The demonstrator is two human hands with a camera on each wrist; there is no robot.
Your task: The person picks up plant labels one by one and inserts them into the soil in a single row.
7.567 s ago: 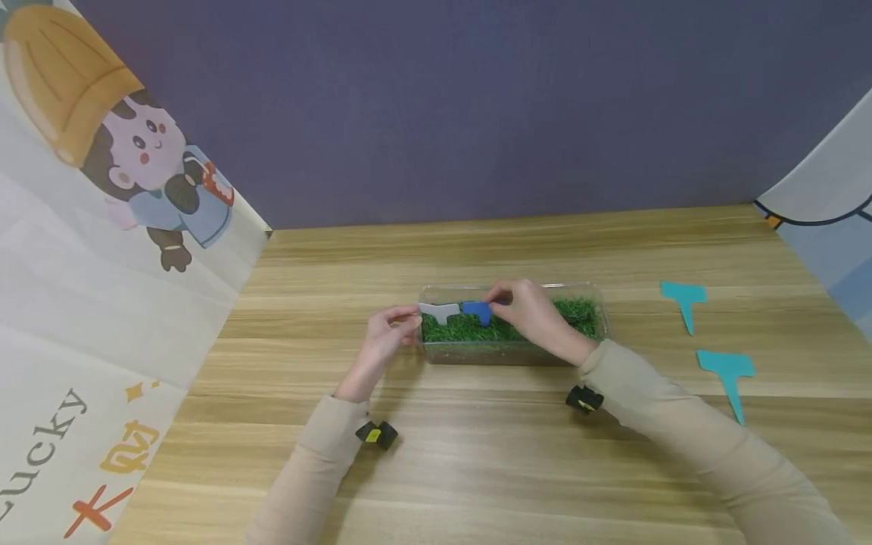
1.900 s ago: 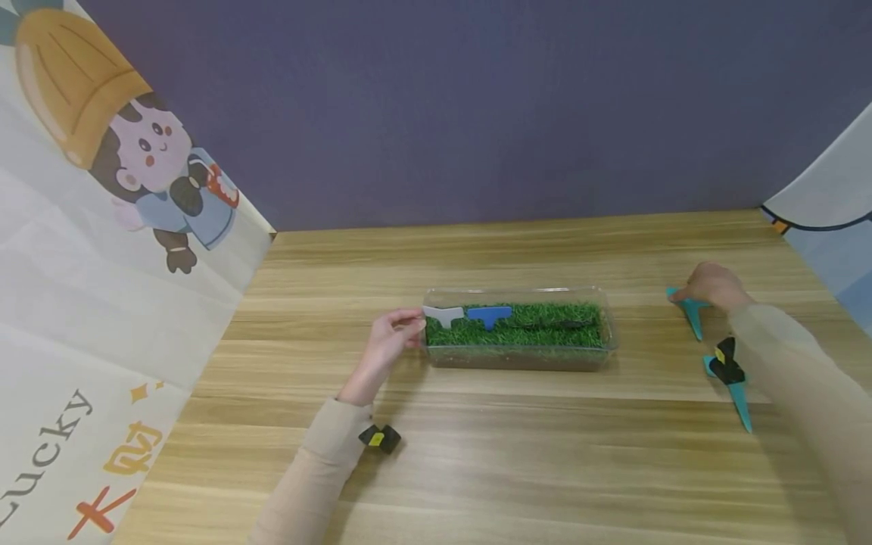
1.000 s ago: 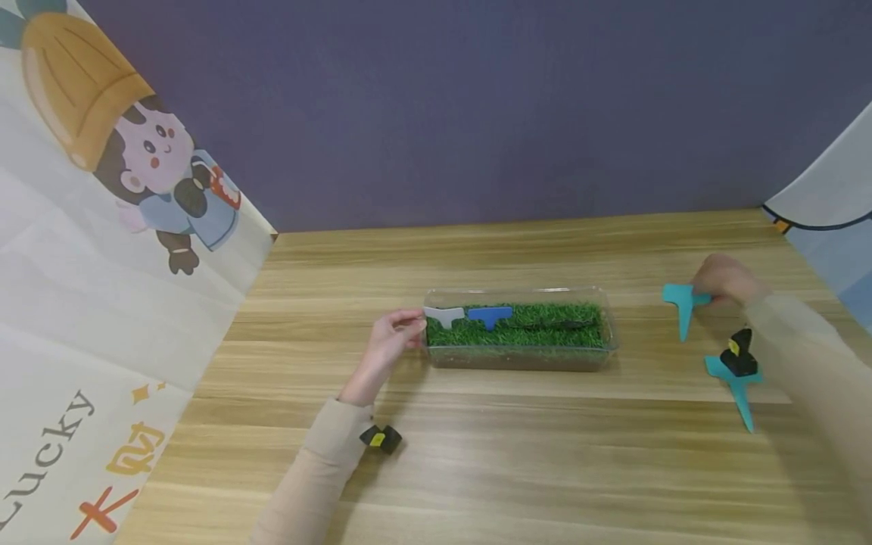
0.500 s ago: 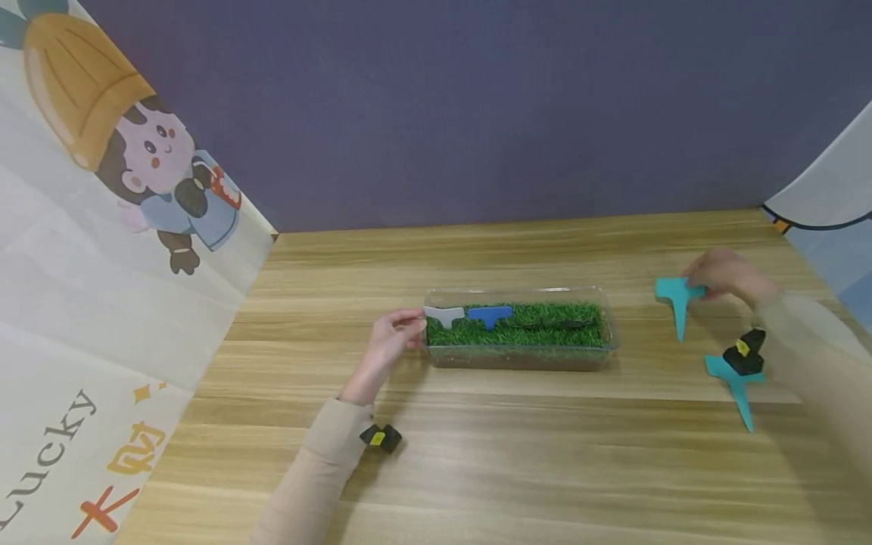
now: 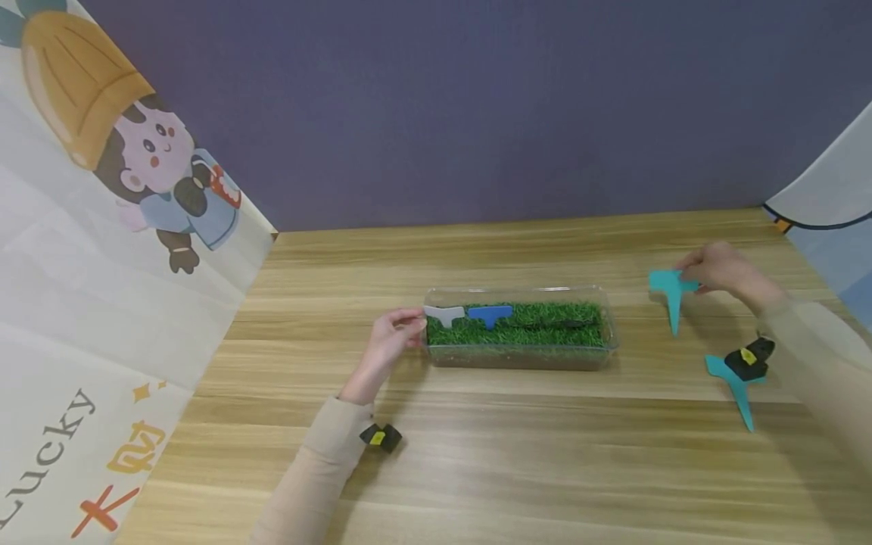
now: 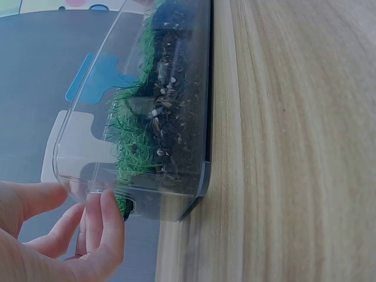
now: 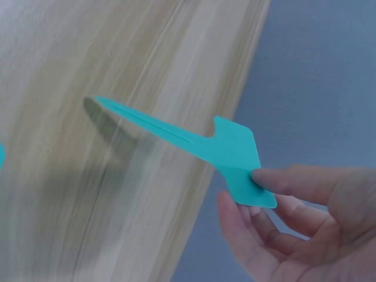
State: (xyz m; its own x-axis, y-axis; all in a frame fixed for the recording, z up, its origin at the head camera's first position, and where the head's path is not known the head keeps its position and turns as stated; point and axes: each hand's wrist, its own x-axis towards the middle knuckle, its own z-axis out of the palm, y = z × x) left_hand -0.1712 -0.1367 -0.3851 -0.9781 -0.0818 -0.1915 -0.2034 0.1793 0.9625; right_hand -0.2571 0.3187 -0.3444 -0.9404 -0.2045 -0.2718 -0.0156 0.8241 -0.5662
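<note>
My right hand (image 5: pixel 724 270) pinches the head of a turquoise T-shaped plant label (image 7: pixel 235 158) between thumb and fingers. Its pointed stem slants down, tip close over the table, as the right wrist view shows. At the left end of a clear plastic planter box (image 5: pixel 524 358), my left hand (image 5: pixel 388 341) grips the rim near the corner with thumb and fingertips. Green artificial grass (image 5: pixel 545 314) covers dark soil (image 6: pixel 170 117) inside. A white plant label (image 5: pixel 444 315) and a blue plant label (image 5: pixel 490 314) stand side by side in the grass, stems down, toward the left.
A second turquoise plant label (image 5: pixel 739 390) lies on the wooden table (image 5: pixel 545 454) below the right wrist, partly covered by the black wrist camera (image 5: pixel 749 359). A dark blue-grey panel (image 5: pixel 477 113) rises behind the table, and a printed white sheet (image 5: pixel 82 303) hangs at the left.
The blue label, earlier in my right hand, now stands released in the grass. My right hand has gone right, picked up a turquoise label and shifted slightly left and back; my left hand stays put.
</note>
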